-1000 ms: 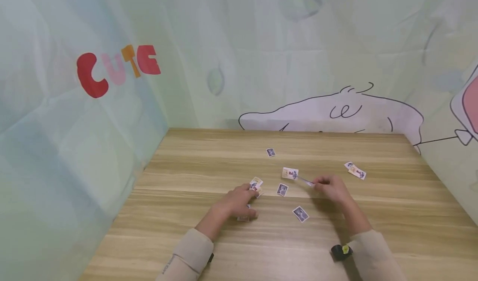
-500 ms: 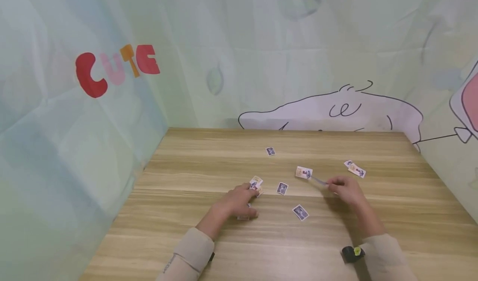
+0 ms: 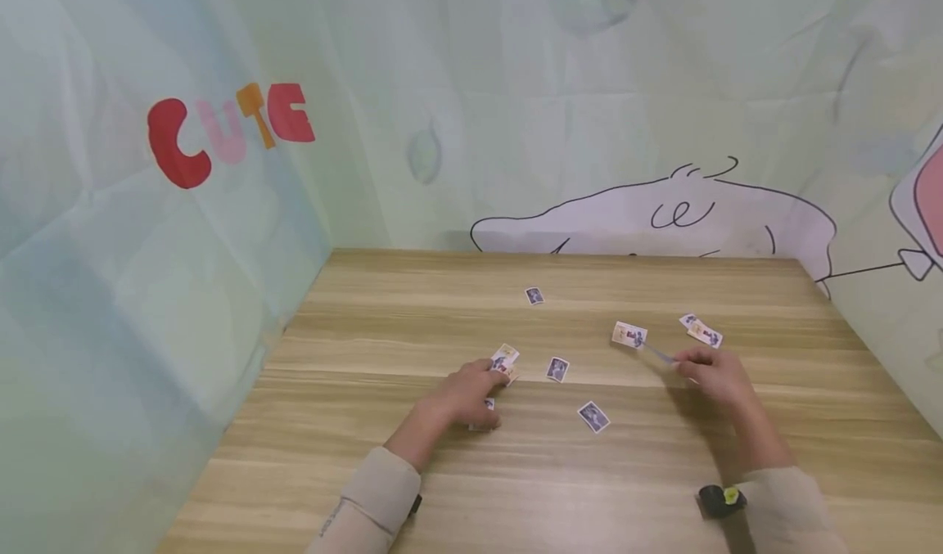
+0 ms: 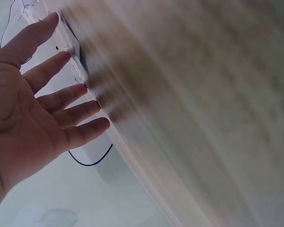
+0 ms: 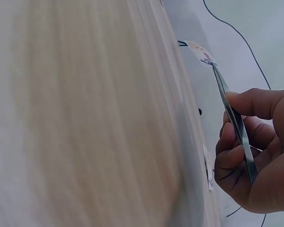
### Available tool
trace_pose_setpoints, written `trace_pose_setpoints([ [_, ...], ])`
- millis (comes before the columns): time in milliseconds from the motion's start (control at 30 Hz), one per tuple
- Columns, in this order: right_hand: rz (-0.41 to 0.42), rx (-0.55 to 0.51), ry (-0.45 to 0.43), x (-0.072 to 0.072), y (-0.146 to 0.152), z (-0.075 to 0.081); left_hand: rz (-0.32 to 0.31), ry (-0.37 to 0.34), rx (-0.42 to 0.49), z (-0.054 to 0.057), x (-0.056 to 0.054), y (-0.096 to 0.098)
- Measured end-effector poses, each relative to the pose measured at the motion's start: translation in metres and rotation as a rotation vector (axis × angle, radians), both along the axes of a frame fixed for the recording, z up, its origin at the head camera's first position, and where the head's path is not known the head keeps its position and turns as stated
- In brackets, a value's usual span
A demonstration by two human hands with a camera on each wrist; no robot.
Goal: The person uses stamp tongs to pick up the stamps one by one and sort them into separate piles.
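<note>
Tweezers [image 5: 235,120] sit in my right hand [image 3: 716,376], pinched between thumb and fingers. Their tips hold the edge of a small white-bordered picture card [image 3: 629,335], raised over the table right of the middle. My left hand [image 3: 462,392] reaches low over the table on the left, fingers spread and fairly straight in the left wrist view. Its fingertips overlap a colourful picture card [image 3: 505,358] with another partly under it. Below the palm, a darker card [image 3: 482,426] is mostly hidden by the hand.
Dark-faced cards lie apart on the wooden table [image 3: 398,325]: a far card [image 3: 534,296], a middle card [image 3: 557,369] and a near card [image 3: 593,416]. Two overlapping colourful cards [image 3: 704,333] lie at right. Printed cloth walls [image 3: 368,128] stand behind and at both sides.
My right hand has moved to the right, carrying the tweezers and the card with it. The left hand has stayed in nearly the same place. The other cards lie as before.
</note>
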State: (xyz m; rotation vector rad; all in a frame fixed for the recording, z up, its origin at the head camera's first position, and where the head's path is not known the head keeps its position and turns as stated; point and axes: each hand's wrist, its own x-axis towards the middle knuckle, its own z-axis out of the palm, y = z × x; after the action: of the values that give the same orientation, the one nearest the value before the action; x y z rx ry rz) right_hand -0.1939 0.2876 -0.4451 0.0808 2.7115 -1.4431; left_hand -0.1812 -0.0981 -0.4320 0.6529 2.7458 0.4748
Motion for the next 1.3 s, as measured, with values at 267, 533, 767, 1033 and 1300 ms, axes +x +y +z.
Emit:
trace_pose_setpoints([
  [267, -0.032, 0.024, -0.006, 0.006, 0.018, 0.003, 0.005, 0.0, 0.009, -0.003, -0.002, 0.0],
  [533, -0.068, 0.031, -0.03, 0.006, 0.032, 0.001, 0.014, -0.017, 0.04, -0.001, -0.003, 0.0],
  [767, -0.122, 0.012, -0.076, 0.004, 0.047, 0.0, 0.023, -0.022, 0.034, -0.003, -0.004, 0.0],
  [1033, -0.164, 0.01, -0.108, 0.006, 0.065, -0.006, 0.027, -0.03, 0.034, -0.002, -0.001, 0.001],
  [1300, -0.239, 0.01, -0.131, 0.005, 0.075, -0.009, 0.023, -0.016, 0.032, -0.002, -0.002, 0.0],
])
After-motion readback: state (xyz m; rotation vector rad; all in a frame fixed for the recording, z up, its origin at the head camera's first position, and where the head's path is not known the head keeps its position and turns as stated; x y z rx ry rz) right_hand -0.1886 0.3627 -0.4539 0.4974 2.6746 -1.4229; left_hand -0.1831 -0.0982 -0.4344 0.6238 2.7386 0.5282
